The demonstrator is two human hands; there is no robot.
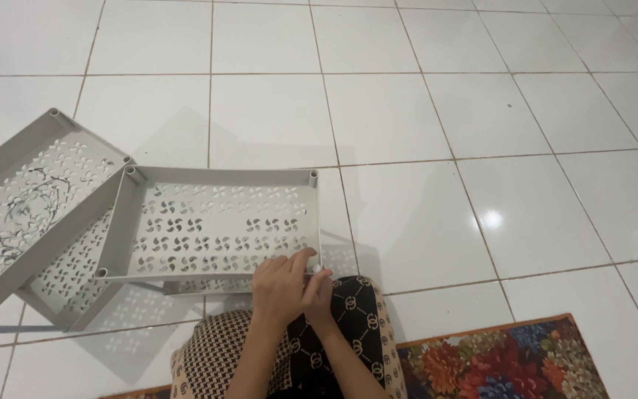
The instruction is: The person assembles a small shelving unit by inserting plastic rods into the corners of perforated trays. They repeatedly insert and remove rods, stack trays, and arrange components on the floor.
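White floor tiles (422, 111) surround a grey perforated plastic tray (215, 225), which stands raised above two more grey trays (31, 214) to its left. It looks light, stiff and smooth, best gripped at its rim or corner sockets. Both hands meet at the tray's near right corner: left hand (280, 287) curled narrow over the rim, right hand (319, 292) pinching the corner beside it.

arms: bare, no sleeves | hands: no rings | clothing (348, 325): black-tan patterned fabric
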